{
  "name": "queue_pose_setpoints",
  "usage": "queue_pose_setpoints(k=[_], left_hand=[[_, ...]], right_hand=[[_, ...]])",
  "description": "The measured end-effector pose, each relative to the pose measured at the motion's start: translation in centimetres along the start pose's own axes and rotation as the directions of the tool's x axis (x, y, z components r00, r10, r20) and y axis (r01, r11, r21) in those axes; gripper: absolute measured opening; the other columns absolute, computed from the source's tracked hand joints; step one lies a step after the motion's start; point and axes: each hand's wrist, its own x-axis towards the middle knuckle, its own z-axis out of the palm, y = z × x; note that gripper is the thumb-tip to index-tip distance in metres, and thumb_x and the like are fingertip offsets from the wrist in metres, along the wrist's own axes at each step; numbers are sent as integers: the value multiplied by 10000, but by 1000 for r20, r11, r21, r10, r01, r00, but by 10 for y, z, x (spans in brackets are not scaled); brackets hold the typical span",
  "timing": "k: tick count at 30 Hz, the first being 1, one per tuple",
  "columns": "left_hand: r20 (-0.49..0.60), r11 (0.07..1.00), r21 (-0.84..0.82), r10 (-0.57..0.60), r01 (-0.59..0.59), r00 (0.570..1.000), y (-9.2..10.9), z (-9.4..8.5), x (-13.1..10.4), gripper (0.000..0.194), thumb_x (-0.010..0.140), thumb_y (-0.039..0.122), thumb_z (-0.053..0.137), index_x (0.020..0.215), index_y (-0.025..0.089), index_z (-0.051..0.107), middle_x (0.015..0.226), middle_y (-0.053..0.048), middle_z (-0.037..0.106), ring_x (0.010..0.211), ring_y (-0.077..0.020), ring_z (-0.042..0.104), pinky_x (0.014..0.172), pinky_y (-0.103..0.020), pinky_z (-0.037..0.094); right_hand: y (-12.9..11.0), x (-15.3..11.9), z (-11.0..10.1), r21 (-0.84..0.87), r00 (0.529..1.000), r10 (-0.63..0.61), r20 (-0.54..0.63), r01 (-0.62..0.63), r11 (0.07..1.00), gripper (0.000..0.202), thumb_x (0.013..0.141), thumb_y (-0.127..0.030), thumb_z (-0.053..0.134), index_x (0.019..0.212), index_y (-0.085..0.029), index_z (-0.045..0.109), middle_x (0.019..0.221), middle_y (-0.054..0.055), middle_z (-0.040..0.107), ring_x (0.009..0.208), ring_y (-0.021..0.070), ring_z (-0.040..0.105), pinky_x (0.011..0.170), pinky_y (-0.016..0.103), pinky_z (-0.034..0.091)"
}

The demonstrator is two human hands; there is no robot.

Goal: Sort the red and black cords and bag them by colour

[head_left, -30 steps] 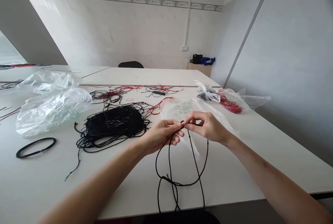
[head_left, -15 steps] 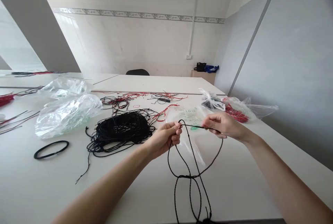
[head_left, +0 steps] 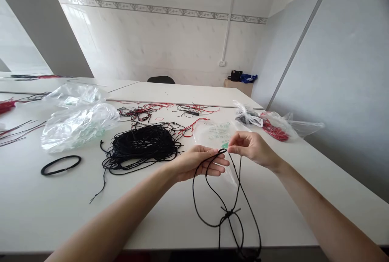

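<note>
A: So, where does the black cord (head_left: 226, 197) sit?

B: It hangs in the air above the near edge of the white table (head_left: 60, 209), in front of the person. The top of it is caught between both hands, and its loops drop downward toward the table edge.

A: Which way does it run?

B: Its long axis is close to vertical, top at the hands, bottom loops passing below the table edge. About halfway down, the strands cross at a small knot (head_left: 228, 213).

A: What are the fingers doing?

B: The left hand (head_left: 199, 164) lies fairly flat, fingers stretched toward the right, with the cord passing over them and held under the thumb. The right hand (head_left: 251, 148) pinches the cord's upper end between thumb and forefinger, the other fingers curled in. The two hands are just beside each other.

A: And around them?

B: A pile of black cord (head_left: 141, 145) lies to the left, a black ring (head_left: 60, 164) further left, clear plastic bags (head_left: 77, 126) beyond, and red cords (head_left: 158, 110) farther back.
</note>
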Motion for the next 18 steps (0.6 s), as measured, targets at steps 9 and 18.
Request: queue_pose_setpoints(k=[9,18], left_hand=[[53,994,101,27,-32,998,-1,-3,-1,247,798,301,551,894,92,640,991,-133,640,606,-46,564,506,-140,427],[168,995,73,53,-66,984,-1,-4,-3,126,795,226,557,788,103,587,790,-70,633,554,-56,549,482,-165,396]], right_hand=[[6,1,5,-96,998,38,56,-33,995,265,697,-425,653,737,-171,588,637,-1,540,572,98,456,500,230,355],[2,0,7,-128,955,117,271,-85,988,303,770,-430,574,912,-163,603,758,32,578,664,106,505,550,217,403]])
